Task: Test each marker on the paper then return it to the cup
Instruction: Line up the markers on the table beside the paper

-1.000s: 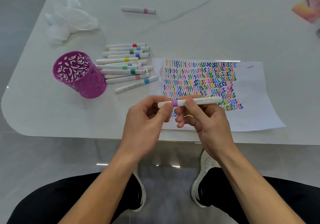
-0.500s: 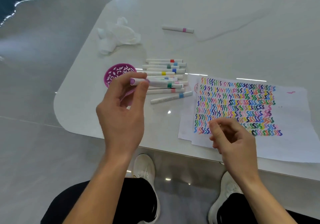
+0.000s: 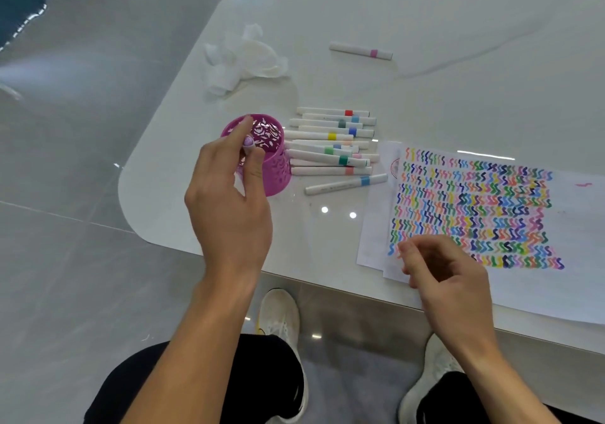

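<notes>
Head view: the left hand (image 3: 229, 214) has swung the lilac marker (image 3: 248, 142) from flat in front of the purple cup (image 3: 278, 171) to upright. It now pinches it at the cup's mouth, lilac end up, body hidden behind the fingers. Meanwhile the right hand (image 3: 448, 279) still hovers over the paper (image 3: 573, 286) at its near-left corner, fingers loosely curled and holding nothing, well apart from the left. The cup stands near the table (image 3: 425, 14) at its left edge, with the row of loose markers (image 3: 330, 148) just beside it.

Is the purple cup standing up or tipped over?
Standing up: the purple cup sits on its base, mouth upward; the left hand holds a marker at its rim.
</notes>
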